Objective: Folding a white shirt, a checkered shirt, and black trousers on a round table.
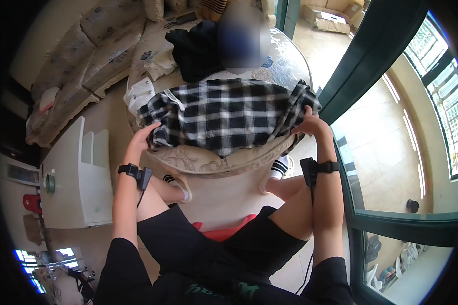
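Observation:
A black-and-white plaid shirt [224, 114] lies spread sideways across a round-ended, patterned cushioned seat [203, 160] in front of me. My left hand [147, 136] grips the bunched cloth at the shirt's left end, its fingertips partly hidden by the folds. At the right end, my right hand [313, 125] has thumb and fingers closed about a folded part of the same shirt. A white strip with dark lettering [174, 99] rests over the cloth near its left end. Beyond the shirt is a heap of black cloth [193, 51].
White crumpled plastic [139, 96] sits by the shirt's left end. A blurred patch with blue in it [241, 43] covers the far middle. A sofa [94, 61] and white cabinet [68, 178] stand to the left; a dark green door frame [376, 56] rises at right.

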Available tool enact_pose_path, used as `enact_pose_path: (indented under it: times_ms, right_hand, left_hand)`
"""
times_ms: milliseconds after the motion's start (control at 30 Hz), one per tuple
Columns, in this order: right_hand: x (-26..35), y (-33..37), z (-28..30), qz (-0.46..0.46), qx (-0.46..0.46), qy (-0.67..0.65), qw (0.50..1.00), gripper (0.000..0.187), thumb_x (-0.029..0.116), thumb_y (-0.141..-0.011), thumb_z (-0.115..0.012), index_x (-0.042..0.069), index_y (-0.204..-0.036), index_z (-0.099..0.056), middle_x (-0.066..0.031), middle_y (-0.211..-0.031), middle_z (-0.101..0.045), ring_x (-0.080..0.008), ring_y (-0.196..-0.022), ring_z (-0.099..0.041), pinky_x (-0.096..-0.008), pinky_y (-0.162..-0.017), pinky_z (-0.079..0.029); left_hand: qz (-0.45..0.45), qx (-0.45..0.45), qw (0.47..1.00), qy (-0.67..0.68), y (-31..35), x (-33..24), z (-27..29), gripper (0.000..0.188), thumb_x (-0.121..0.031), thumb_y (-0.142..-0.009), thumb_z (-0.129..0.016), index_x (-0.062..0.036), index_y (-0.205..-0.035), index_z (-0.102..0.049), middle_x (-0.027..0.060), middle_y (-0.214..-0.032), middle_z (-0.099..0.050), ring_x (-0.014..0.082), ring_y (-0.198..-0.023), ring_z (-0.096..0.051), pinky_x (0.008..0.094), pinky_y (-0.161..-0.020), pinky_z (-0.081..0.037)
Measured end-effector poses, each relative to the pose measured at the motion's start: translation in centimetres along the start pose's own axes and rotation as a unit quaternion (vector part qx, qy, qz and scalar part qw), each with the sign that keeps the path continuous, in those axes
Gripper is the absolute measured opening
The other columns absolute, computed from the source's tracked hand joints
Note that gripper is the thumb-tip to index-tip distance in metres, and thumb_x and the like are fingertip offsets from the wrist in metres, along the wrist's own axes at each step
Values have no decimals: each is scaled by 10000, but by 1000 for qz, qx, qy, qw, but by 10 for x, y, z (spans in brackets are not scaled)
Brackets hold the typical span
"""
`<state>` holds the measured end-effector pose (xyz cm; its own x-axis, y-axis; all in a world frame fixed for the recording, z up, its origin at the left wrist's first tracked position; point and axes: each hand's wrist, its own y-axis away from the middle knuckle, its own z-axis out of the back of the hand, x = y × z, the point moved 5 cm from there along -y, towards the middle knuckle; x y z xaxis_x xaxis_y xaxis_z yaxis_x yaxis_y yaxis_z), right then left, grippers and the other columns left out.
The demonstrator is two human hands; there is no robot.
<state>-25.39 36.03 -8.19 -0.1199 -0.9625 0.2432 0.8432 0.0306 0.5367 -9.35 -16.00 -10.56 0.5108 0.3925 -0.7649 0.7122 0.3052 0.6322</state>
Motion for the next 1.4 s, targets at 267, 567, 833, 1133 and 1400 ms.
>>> enact_pose_path:
  times_ms: [267,567,833,1133,1400]
  right_hand:
    - [-30,-37,10,104,-193,-116,969,1162,205,-563,-796,276,-1397,10,-297,-1290,-318,-469,-1149,-389,-471,-965,-363]
    - [67,16,24,336,-377,154,849,778,1,-568,-618,237,-1286,-432,-136,-1339,-301,-322,-1258,-273,-457,-1010,-203]
    - [60,38,-8,341,-305,299,838,258,143,-575,-649,75,-823,-626,-129,-1100,-508,-279,-1130,-399,-448,-927,-277]
    - [-7,93,-120,164,199,376,890,472,417,-701,-617,29,-970,-622,-204,-863,-630,-348,-898,-603,-431,-777,-482]
    - [133,99,-119,348,-21,91,933,630,205,-686,-723,2,-1172,-377,-199,-858,-584,-364,-869,-571,-403,-758,-463]
  left_hand:
    - [-57,12,997,-57,6,-12,35,337,-66,-674,-719,11,-973,-585,107,-884,-650,195,-760,-634,333,-697,-527]
    - [-190,13,978,-86,60,-66,61,317,-176,-645,-620,-22,-920,-588,39,-798,-579,144,-771,-562,274,-703,-460]
    - [-224,11,936,271,114,-70,55,402,-280,-710,-610,-12,-1009,-596,78,-907,-625,162,-814,-591,258,-754,-461]
    - [-398,-56,900,166,69,-44,133,426,-238,-738,-635,-8,-1089,-569,76,-1013,-603,161,-901,-573,270,-818,-439]
    - [-297,19,942,158,166,-78,60,462,-210,-728,-629,13,-1124,-543,80,-1033,-593,159,-931,-561,264,-847,-422]
